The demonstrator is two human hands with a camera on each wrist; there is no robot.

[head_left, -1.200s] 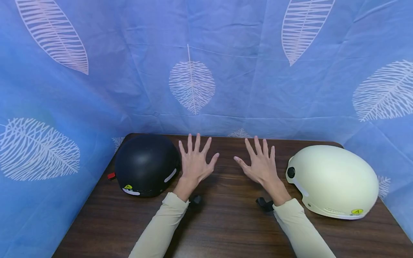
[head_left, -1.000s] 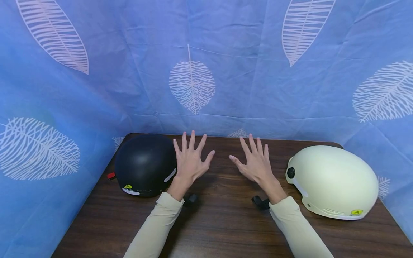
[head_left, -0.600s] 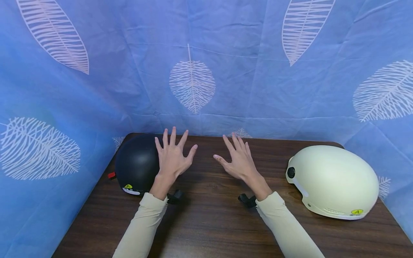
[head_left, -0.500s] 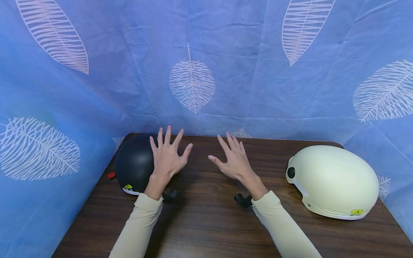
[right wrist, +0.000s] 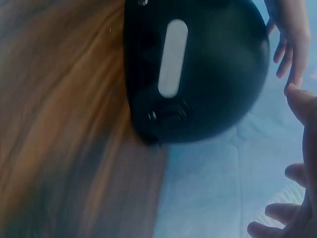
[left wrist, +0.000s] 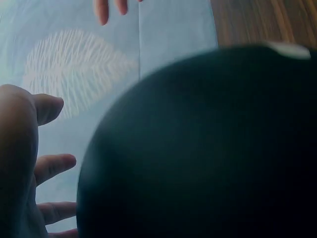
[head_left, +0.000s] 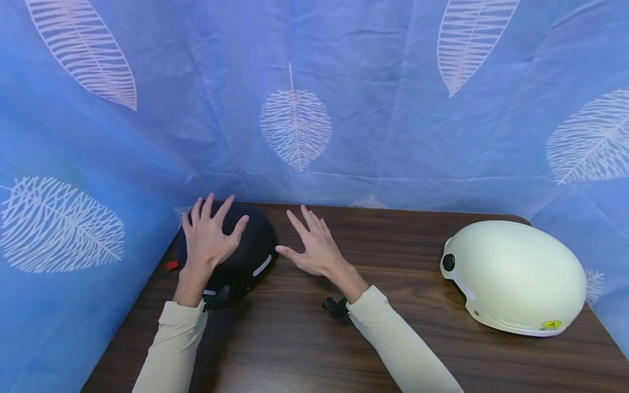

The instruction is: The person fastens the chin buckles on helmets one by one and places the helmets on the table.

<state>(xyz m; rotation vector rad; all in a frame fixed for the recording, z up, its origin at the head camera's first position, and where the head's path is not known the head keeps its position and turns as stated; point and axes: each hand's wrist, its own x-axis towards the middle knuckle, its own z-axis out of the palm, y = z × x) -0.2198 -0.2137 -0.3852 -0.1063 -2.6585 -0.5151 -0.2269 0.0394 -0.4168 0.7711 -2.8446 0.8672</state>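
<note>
Covering a part of the matte black rounded hard-shell helmet (head_left: 255, 234) in the head view, the left grip (head_left: 208, 243) is released, with its fingers spread apart and slightly bent. In the left wrist view, the fingers (left wrist: 57, 210) are just beside the shell; whether a fingertip touches it, I cannot tell. The right grip (head_left: 316, 248) is released also, its fingers spread and its thumb pointing to the same helmet, near the shell's edge. So the black helmet is between the two grips, closer to the left one, and rests on the dark brown wood-grain desk (head_left: 304, 349). On its shell, a long pale strip with rounded ends (head_left: 262, 265) lies on the side toward the right grip. To the left of the left grip, close to the helmet, there is a small red piece (head_left: 172, 266). A small black device (head_left: 335, 307) sits at the wrist below the right grip. Well apart, to the right of the right grip, a smooth cream-coloured hard-shell helmet (head_left: 516, 273) rests on the desk, and its black round disc (head_left: 449, 262) is on the side nearest to this grip. Behind both grips hangs a blue cloth with white leaf prints (head_left: 363, 125).
</note>
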